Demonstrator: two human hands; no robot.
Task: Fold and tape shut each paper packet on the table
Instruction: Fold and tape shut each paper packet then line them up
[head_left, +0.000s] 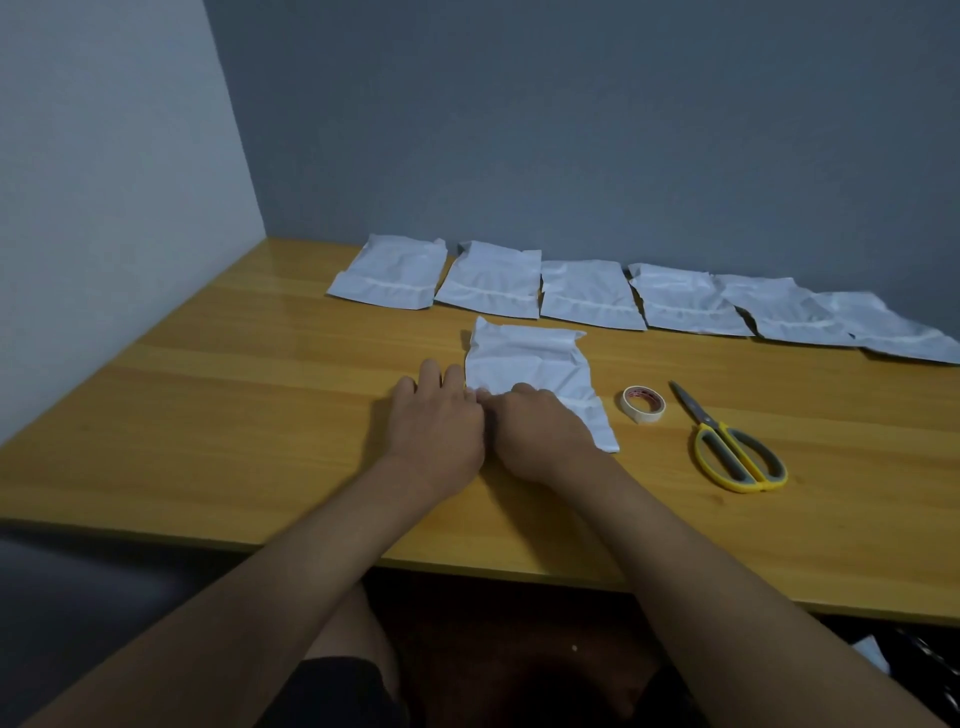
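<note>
Paper packet (530, 364) lies at frame centre on the table (208, 395). Left hand (436, 426) and right hand (540, 431), fingers curled, pinch its near edge. Tape roll (644, 404) and scissors (732, 441) sit right of it.

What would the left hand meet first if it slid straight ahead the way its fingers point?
Probably bare table, then the row's second packet. The left hand likely just misses the front packet, though depth is unclear.
</note>
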